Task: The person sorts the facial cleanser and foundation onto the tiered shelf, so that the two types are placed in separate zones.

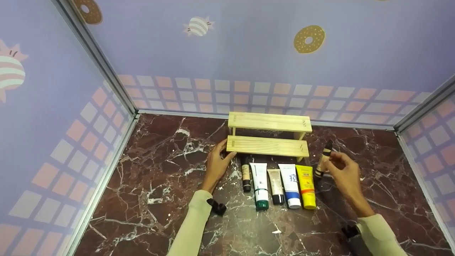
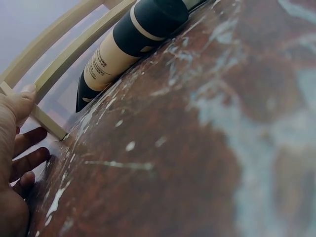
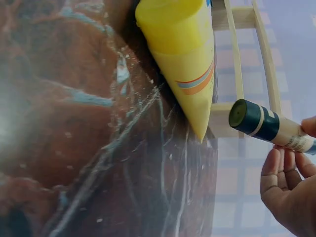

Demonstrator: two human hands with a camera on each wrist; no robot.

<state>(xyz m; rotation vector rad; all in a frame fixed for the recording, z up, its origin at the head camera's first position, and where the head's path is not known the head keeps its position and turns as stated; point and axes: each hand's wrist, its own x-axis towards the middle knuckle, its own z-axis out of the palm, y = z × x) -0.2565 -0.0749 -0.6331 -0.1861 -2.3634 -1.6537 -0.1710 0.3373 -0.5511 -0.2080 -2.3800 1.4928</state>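
Note:
A two-tier wooden step rack [image 1: 268, 146] stands near the back wall. My left hand [image 1: 216, 164] holds the left end of its lower step, thumb at the front corner. Right of the rack, my right hand [image 1: 345, 175] pinches a beige tube with black ends [image 3: 289, 129], lifted off the tabletop and tilted. In front of the rack lie a similar black-and-beige tube [image 1: 246, 172], a white tube with a green cap [image 1: 261, 181], a small beige tube with a black cap [image 1: 276, 183], a white-and-blue tube [image 1: 290, 183] and a yellow tube [image 1: 306, 185], side by side.
The dark red marbled tabletop [image 1: 160, 199] carries white veins and a small white scrap [image 1: 276, 229]. Printed lilac panels [image 1: 249, 53] close off the back and both sides, with metal strips [image 1: 103, 60] at the corners.

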